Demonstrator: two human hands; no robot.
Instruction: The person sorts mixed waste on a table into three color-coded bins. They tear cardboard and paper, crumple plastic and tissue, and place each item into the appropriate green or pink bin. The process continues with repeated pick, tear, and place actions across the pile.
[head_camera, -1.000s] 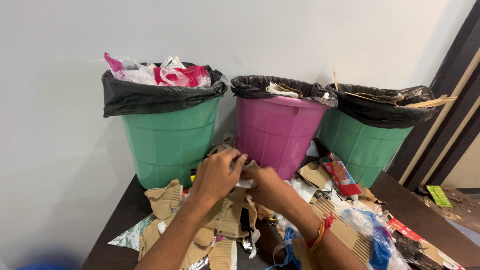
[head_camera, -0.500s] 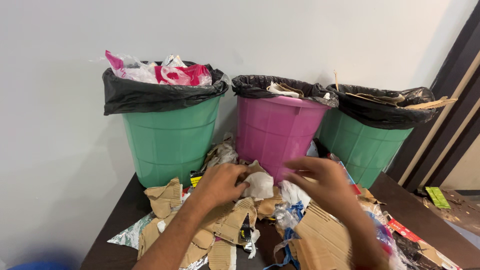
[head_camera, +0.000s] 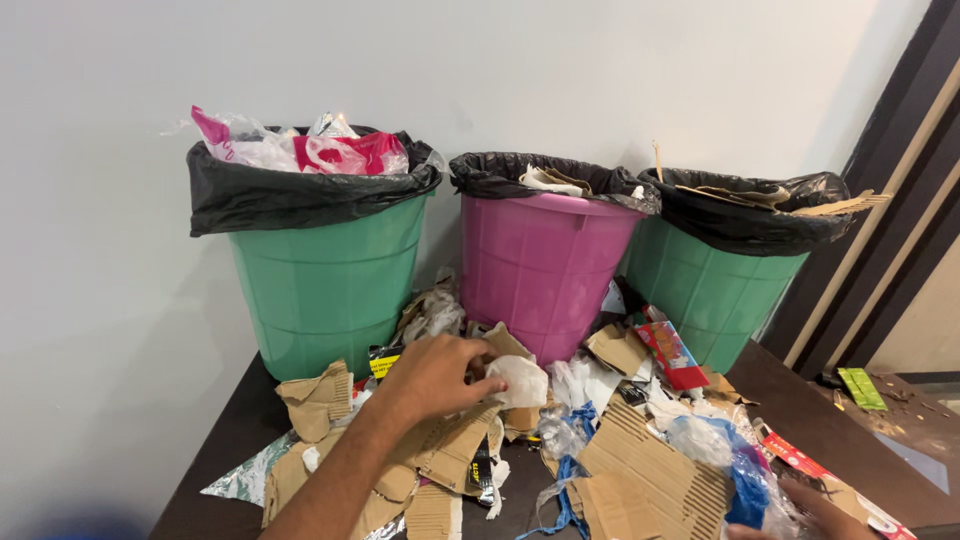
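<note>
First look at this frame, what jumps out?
Three bins lined with black bags stand against the white wall: a green bin on the left stuffed with plastic wrappers, a pink bin in the middle, and another green bin on the right holding cardboard scraps. In front of them the dark table is strewn with torn cardboard and plastic. The left hand pinches a crumpled white paper scrap in the heap's middle; the right hand is barely visible at the lower right.

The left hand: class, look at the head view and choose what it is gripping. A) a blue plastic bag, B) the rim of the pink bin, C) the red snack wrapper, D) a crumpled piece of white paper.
D: the left hand pinches a crumpled white paper between thumb and fingers, above the cardboard scraps in front of the pink bin.
</note>
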